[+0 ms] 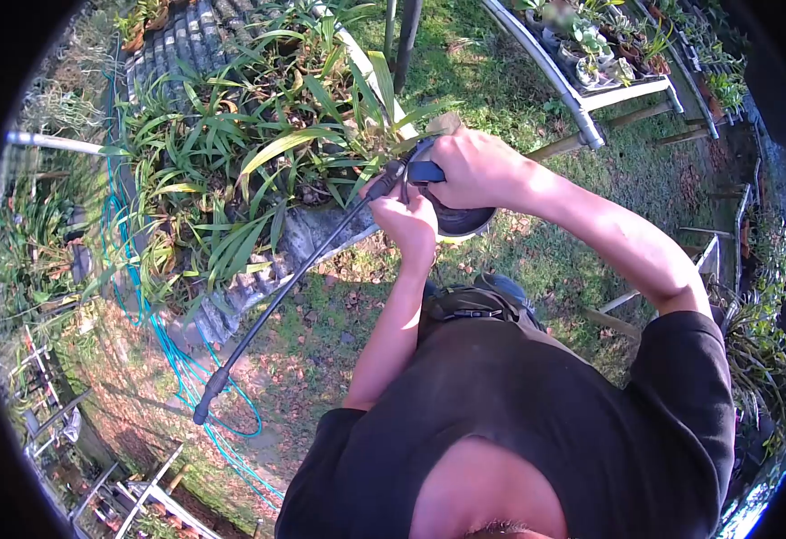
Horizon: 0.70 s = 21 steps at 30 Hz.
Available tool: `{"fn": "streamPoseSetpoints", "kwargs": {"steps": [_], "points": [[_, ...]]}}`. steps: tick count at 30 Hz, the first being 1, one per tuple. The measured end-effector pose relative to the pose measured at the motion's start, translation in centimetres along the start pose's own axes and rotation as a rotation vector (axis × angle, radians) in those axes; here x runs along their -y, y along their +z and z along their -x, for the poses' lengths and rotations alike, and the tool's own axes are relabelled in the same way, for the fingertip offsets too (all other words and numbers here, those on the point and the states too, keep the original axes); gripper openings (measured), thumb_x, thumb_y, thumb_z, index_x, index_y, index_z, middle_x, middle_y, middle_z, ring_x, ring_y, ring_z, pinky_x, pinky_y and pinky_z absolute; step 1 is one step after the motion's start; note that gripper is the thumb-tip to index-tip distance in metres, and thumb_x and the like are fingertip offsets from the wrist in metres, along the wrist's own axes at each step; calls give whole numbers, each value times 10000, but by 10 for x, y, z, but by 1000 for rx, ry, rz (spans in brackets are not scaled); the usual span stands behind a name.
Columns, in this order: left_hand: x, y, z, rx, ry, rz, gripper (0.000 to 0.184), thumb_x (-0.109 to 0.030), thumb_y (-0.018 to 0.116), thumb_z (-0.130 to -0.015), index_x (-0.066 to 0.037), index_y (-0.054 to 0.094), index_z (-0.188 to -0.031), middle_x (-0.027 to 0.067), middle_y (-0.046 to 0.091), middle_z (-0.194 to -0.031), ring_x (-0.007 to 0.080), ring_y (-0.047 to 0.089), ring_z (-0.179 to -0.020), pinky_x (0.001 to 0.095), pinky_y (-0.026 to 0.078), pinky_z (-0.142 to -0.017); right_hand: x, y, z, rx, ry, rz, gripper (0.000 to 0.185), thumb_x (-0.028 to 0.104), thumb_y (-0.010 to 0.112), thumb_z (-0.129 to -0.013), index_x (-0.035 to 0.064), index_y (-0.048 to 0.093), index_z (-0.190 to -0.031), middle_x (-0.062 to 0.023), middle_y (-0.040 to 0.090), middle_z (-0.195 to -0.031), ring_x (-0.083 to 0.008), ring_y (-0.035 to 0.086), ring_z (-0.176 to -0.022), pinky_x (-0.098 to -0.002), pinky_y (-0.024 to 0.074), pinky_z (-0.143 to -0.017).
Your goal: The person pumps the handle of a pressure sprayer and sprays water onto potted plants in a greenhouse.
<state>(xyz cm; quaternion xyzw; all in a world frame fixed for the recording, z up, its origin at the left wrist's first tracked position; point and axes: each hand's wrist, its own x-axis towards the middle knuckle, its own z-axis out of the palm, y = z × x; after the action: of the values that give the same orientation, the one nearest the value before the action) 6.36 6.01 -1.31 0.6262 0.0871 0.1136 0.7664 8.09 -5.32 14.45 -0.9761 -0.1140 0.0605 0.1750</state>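
A long thin black wand point(280, 295) runs from my hands down to the lower left, where it ends in a thicker black tip. My left hand point(408, 223) is closed near the wand's upper end, its fingers around a dark part there. Up and to the right, my right hand point(475, 171) is wrapped round a black handle point(425, 172). Below my right hand a round dark container point(465, 222) shows in part; the hand hides its upper side. Long green-leaved plants point(258, 135) stand just left of my hands.
Corrugated sheets point(186, 49) lie under the plants. A teal hose point(173, 350) winds over the ground at left. A metal-framed rack point(626, 93) with potted plants stands at upper right. Dark upright poles point(406, 40) rise behind the hands.
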Motion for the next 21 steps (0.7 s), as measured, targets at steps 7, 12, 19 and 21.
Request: {"fn": "streamPoseSetpoints", "kwargs": {"steps": [7,12,19,21], "points": [[-7,5,-11,-22,-119,-9,386,181,572,-794,67,385,-1112,182,603,-1104,211,643,-976,298,511,-897,4,-7,-13,-44,13,34,314,247,647,-737,-63,648,-688,-231,632,-623,-382,682,-620,-429,578,-589],[-10,3,-12,67,-41,-119,345,166,531,-826,64,368,-1112,211,611,-1097,226,657,-1008,305,513,-884,-15,39,-6,-32,13,92,328,296,660,-751,-32,667,-736,-218,649,-655,-374,687,-632,-427,583,-590],[31,-3,-47,9,-2,4,335,165,566,-820,56,414,-1097,166,638,-1043,177,642,-870,279,516,-776,17,-34,-31,13,-101,142,256,190,644,-732,-59,682,-773,-235,664,-692,-381,696,-676,-448,591,-653],[30,-7,-45,-1,-16,-3,370,161,600,-813,70,409,-1117,153,644,-1000,159,627,-808,271,513,-737,33,-74,-34,-99,-145,140,266,206,659,-715,-59,674,-732,-223,659,-665,-378,692,-645,-437,590,-621]]}}
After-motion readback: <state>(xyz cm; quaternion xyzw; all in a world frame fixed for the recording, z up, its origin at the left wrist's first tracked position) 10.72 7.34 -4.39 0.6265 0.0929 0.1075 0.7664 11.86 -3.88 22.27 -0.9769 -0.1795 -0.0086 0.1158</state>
